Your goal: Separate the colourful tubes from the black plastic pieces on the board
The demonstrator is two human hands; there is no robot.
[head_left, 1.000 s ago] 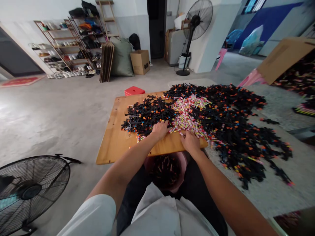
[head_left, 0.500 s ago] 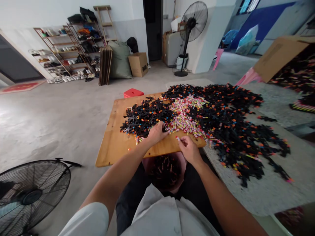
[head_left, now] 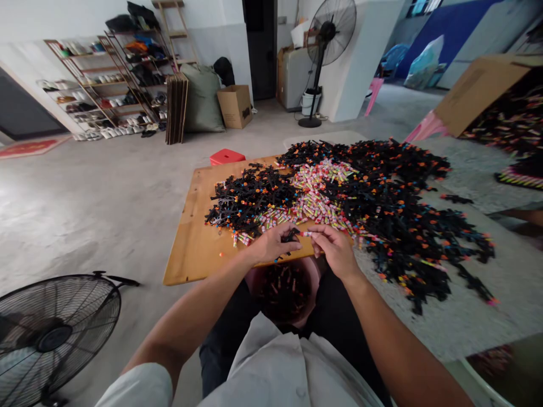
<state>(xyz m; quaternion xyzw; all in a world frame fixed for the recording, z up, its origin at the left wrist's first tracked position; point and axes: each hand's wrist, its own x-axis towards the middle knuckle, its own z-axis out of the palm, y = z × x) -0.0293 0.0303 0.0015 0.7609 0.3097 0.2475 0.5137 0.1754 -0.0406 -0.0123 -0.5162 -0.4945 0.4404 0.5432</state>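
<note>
A small black plastic gun-shaped piece (head_left: 291, 235), just below the frame's centre, is gripped by the left hand (head_left: 274, 244). The right hand (head_left: 337, 249) pinches a slim pink-and-white tube (head_left: 307, 233) against its end. Above, a pile of pink-and-yellow tubes (head_left: 319, 204) covers part of a brown wooden board (head_left: 186, 249); at lower centre sits a round pink tub (head_left: 314, 282).
</note>
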